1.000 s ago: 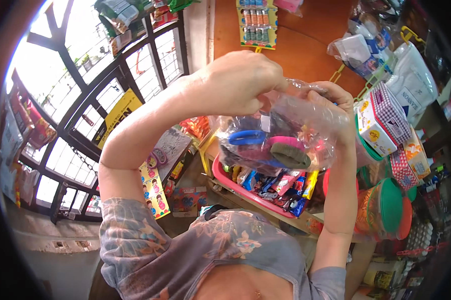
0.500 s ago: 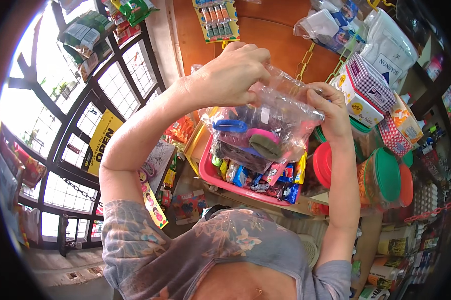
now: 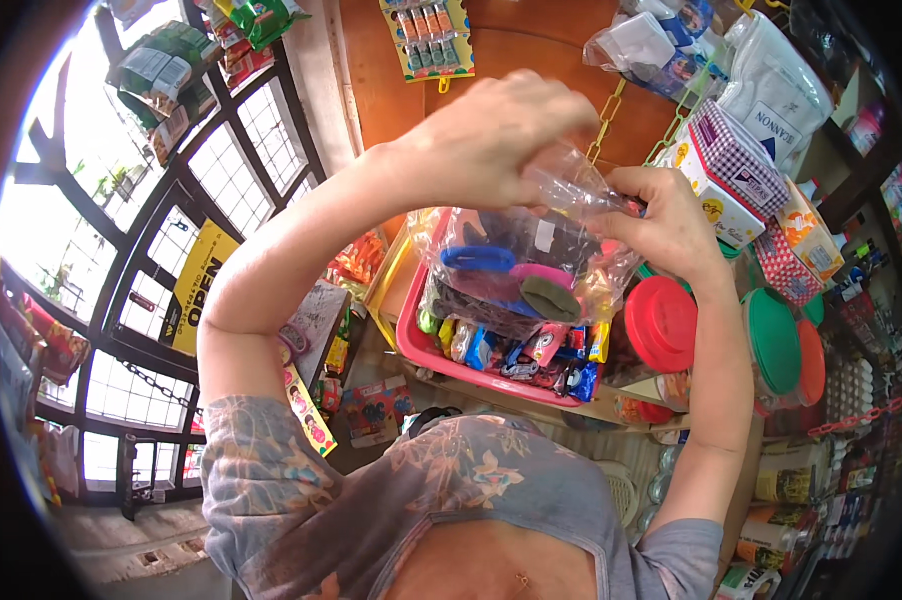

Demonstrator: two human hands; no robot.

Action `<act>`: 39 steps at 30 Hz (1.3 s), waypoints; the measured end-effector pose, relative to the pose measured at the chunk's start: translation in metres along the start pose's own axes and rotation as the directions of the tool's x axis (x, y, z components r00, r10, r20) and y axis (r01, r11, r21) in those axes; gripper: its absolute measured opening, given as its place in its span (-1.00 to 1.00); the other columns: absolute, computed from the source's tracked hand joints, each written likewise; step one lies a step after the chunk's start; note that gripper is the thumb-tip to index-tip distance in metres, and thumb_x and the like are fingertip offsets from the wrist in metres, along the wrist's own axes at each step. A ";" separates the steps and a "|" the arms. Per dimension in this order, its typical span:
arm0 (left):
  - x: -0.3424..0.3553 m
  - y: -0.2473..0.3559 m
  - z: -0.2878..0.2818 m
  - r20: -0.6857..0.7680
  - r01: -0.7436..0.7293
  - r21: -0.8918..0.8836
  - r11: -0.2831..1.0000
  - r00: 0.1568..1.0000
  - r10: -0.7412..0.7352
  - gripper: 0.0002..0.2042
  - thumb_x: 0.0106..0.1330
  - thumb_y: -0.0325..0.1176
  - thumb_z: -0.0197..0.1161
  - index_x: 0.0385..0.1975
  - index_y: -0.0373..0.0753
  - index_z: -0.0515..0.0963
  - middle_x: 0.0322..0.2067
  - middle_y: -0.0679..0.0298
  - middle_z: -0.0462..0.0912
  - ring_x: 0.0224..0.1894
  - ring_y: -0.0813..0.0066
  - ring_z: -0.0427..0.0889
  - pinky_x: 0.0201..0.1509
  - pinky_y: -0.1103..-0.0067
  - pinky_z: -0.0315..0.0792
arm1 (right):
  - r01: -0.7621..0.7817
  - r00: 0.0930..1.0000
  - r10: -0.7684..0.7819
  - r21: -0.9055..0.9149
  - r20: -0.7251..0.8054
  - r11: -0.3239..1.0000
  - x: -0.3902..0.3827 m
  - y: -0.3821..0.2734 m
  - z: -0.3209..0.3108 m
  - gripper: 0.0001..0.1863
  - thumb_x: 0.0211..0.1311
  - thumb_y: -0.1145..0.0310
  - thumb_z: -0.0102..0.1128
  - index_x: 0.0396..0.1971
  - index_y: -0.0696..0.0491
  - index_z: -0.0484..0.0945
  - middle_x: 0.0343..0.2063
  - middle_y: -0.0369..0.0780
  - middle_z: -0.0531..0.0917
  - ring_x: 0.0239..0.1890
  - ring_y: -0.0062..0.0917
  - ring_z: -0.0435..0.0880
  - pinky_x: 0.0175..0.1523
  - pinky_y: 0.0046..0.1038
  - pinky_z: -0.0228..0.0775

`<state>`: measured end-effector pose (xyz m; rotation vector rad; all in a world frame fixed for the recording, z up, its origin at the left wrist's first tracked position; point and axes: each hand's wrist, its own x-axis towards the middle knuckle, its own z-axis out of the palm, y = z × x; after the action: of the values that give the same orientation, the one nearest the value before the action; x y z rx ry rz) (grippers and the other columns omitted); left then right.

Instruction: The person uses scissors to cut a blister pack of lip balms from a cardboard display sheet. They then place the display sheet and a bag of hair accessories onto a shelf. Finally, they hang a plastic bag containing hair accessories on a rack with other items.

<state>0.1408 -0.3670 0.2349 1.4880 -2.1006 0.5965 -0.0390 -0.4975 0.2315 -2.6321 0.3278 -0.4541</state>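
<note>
A clear plastic bag (image 3: 491,225) hangs between my two hands, above a red basket (image 3: 407,330) filled with small colourful packets. Inside the bag are dark soft-looking pieces with blue, pink and olive rounded bands; their exact kind I cannot make out. My right hand (image 3: 661,215) pinches the bag's gathered top edge on the right. My left hand (image 3: 501,130), partly smeared by motion, is curled at the top of the bag, its fingertips turned away from sight.
Jars with red lids (image 3: 661,325) and green lids (image 3: 771,340) stand right of the basket. Behind them are stacked boxes (image 3: 716,200). On the left is a barred window (image 3: 241,150) with a yellow sign (image 3: 201,285). Yellow chains (image 3: 607,125) and packaged goods hang at the back.
My left hand has shifted right and slightly upward along the bag's top. My right hand has turned and lowered a little, and the bag's top is more bunched together.
</note>
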 end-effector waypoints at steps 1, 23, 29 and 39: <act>-0.004 -0.005 -0.002 -0.139 -0.016 0.016 1.000 0.990 0.019 -0.40 -0.28 -0.30 0.40 -0.12 -0.22 0.38 -0.19 0.13 0.47 -0.12 0.18 0.47 0.05 0.36 0.27 | 0.022 1.000 -0.021 0.040 -0.007 0.999 -0.001 0.004 0.001 -0.74 -0.21 0.37 0.28 -0.46 0.20 0.57 -0.63 -0.12 0.56 -0.58 -0.50 0.53 -0.44 -0.46 0.30; -0.014 -0.057 0.046 0.397 0.467 -0.780 0.417 0.884 -0.247 -0.66 0.17 -0.27 0.20 -0.09 -0.30 0.53 -0.21 0.24 0.60 -0.23 0.54 0.53 -0.15 0.60 0.43 | 0.121 0.910 -0.091 0.050 -0.405 0.991 -0.022 0.046 -0.001 -0.64 -0.28 0.50 0.37 -0.34 0.18 0.57 -0.50 -0.24 0.55 -0.37 -0.59 0.51 -0.23 -0.56 0.32; -0.010 -0.066 0.075 0.463 0.597 -0.732 0.328 0.789 -0.404 -0.61 0.20 -0.35 0.12 0.04 -0.29 0.40 -0.09 0.24 0.53 -0.02 0.49 0.47 0.11 0.48 0.33 | -0.047 0.912 0.141 0.244 -0.385 0.969 -0.040 0.063 -0.001 -0.78 -0.17 0.51 0.32 -0.43 0.18 0.54 -0.62 -0.35 0.51 -0.51 -0.72 0.42 -0.36 -0.64 0.28; -0.017 -0.043 0.081 0.234 0.402 -0.814 0.419 0.888 -0.397 -0.50 0.18 -0.31 0.22 0.07 -0.41 0.28 -0.02 0.14 0.46 0.03 0.45 0.43 0.12 0.53 0.32 | -0.016 0.921 0.220 0.533 -0.321 0.846 -0.043 0.080 0.017 -0.89 0.03 0.50 0.20 -0.48 0.12 0.43 -0.57 -0.42 0.45 -0.53 -0.82 0.33 -0.41 -0.71 0.18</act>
<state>0.1753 -0.4168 0.1643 1.2531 -1.4997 -0.5962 -0.0842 -0.5478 0.1684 -1.9711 0.4170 -0.8691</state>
